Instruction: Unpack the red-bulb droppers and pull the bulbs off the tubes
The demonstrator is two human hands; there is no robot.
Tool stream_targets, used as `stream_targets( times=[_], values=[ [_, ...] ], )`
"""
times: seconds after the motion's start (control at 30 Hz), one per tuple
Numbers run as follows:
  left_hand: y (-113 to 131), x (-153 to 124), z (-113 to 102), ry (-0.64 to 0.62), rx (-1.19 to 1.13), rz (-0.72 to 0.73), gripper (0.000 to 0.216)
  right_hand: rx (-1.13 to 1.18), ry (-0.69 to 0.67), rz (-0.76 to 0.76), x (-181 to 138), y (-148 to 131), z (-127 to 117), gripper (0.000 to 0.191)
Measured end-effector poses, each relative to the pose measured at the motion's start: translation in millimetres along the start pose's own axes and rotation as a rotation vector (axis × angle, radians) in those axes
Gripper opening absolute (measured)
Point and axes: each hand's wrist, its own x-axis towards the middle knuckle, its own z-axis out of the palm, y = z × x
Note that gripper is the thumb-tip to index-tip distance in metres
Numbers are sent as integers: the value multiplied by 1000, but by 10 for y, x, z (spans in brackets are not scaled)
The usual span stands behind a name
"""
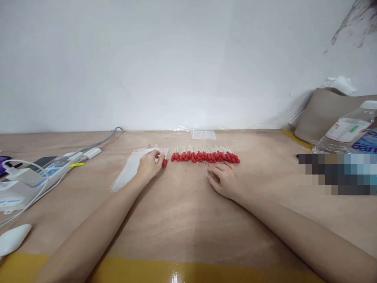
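A long row of thin pale sticks with red, bean-shaped tips (206,156) lies across the middle of the table, tips toward me. At the row's left end, my left hand (149,163) is closed with bent fingers over flat clear plastic bags (127,171). One red tip (164,162) shows by its thumb; the stick behind it is hidden. Just in front of the row's right part, my right hand (225,180) has its fingers curled around a few thin sticks (202,166). Bits of red show beside its fingers, and their number is unclear.
A small clear bag (203,135) lies behind the row near the wall. White power strips (48,175) with cables and a white mouse (14,239) are on the left. A grey bin (316,114) and a water bottle (343,131) stand at the right. Yellow tape (141,269) marks the front edge.
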Motion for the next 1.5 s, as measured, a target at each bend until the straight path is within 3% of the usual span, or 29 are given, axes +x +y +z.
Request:
stream_targets(
  times=[0.17, 0.43, 0.7, 0.87, 1.0, 1.13, 1.37, 1.43, 1.5],
  values=[
    [152, -62, -23, 56, 34, 118, 18, -1, -46, -35, -5, -23, -36, 28],
    [354, 76, 103, -36, 48, 432, 25, 65, -184, -67, 0, -12, -110, 46],
    [479, 177, 241, -70, 2, 499, 24, 182, -316, -67, 110, -57, -59, 36],
    [430, 207, 302, -32, -161, 435, 22, 251, -279, -40, 157, -99, 21, 32],
    [395, 113, 246, 116, -263, 370, 19, 302, -260, -15, 147, -91, 35, 32],
    [319, -129, 118, 236, -396, 416, 20, 358, -211, -25, 108, -50, 34, 34],
    [357, -527, -38, 68, -440, 607, 23, 363, 143, -20, -4, 76, -21, 14],
    [430, -570, -56, 51, -431, 646, 23, 313, 221, -23, -21, 100, -58, 20],
    [495, -592, -54, 22, -435, 685, 23, 240, 216, -59, -23, 107, -81, 30]
  ],
)
